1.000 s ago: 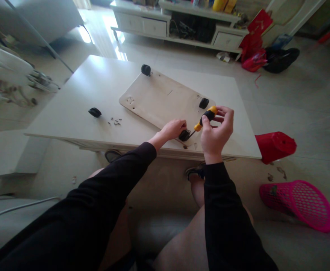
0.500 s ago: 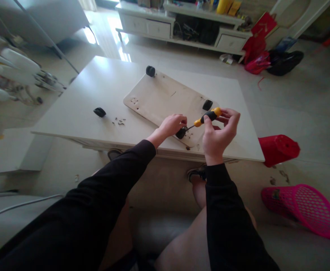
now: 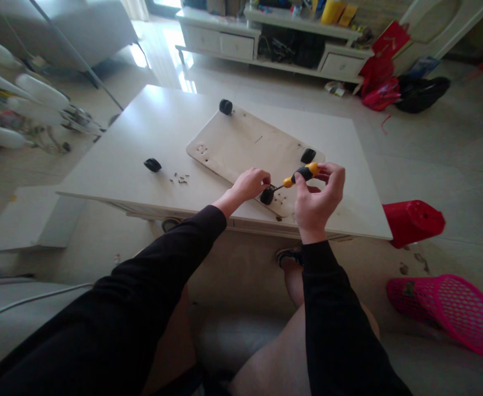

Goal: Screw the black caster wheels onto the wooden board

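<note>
Your board (image 3: 245,148) lies slanted across the white table (image 3: 163,121) in the middle of the frame, with its wheeled face turned up, probably so that the mounting spots are within reach from above. The upper caster (image 3: 225,106) stands at its top corner and the right caster (image 3: 308,156) at its right-hand corner, while the corner toward the left of the frame shows only holes. The near caster (image 3: 267,196) sits at the board's lower edge, just beside a cluster of small holes, so it seems to be off that pattern rather than seated on it. Left of the board, the loose caster (image 3: 153,165) and a few small screws (image 3: 181,179) lie on the tabletop, apart from the work, likely to keep them from getting mixed in or lost. Your left hand (image 3: 247,184) comes in from the lower left, fingers bent and fingertips closed on the near caster's upper side, apparently to steady it; your thumb is hard to make out. Your right hand (image 3: 320,198) is curled loosely around the yellow-and-black screwdriver (image 3: 303,174), thumb along the handle, shaft slanting down leftward to the near caster. Whether the tip touches it, you cannot tell from here.
</note>
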The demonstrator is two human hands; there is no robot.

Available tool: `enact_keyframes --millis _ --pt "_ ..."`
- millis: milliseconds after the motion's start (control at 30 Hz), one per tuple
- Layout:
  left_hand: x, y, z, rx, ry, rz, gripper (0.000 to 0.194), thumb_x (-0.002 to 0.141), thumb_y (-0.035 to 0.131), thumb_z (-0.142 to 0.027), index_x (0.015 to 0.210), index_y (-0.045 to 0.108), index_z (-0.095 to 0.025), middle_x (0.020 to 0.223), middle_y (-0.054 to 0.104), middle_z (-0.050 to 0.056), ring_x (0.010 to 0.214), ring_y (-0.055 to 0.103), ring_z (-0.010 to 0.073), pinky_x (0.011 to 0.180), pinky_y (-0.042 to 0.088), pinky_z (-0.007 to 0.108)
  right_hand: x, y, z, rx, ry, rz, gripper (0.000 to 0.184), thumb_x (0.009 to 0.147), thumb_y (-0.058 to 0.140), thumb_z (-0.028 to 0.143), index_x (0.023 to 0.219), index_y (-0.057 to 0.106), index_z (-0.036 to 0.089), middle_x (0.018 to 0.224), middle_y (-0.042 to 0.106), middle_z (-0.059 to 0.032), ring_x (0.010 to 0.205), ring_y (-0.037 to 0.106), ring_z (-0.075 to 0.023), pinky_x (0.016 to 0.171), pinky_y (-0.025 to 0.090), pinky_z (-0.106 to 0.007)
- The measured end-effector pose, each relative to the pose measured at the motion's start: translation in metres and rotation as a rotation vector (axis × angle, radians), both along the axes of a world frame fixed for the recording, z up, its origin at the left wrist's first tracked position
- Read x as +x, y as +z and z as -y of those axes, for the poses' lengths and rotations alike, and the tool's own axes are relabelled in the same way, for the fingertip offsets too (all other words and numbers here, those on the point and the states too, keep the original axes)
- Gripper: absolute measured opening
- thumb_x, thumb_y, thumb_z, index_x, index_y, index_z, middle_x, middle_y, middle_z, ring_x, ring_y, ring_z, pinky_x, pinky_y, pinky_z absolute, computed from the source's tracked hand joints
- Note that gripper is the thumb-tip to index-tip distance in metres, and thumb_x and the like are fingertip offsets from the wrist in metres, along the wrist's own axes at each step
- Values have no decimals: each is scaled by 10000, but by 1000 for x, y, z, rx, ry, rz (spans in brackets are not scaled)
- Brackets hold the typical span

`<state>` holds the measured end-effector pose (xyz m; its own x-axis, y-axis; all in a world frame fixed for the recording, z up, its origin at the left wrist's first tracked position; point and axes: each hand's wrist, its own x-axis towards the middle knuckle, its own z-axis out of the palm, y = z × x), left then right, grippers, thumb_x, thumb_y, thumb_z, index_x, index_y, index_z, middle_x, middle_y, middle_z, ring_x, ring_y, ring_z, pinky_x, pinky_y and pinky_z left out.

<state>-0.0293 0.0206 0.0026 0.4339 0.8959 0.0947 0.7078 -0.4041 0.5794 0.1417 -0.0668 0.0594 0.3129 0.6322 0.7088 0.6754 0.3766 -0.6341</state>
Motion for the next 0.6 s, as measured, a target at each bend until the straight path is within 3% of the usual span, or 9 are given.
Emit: enact_keyframes --millis 400,600 --pt "-5 -7 -3 -12 83 138 156 872 689 -140 923 829 -190 939 824 70 823 698 185 859 539 345 -5 -3 -1 -5 -15 37 365 864 759 223 1177 576 263 1110 628 -45 976 663 -172 579 582 -240" --pt "-42 1 -18 9 227 137 145 817 723 -129 910 802 -208 932 820 47 893 709 199 894 549 351 -5 -3 -2 -14 -16 37 374 856 764 236 1177 572 262 1110 626 -44 982 664 -177 579 597 -245"
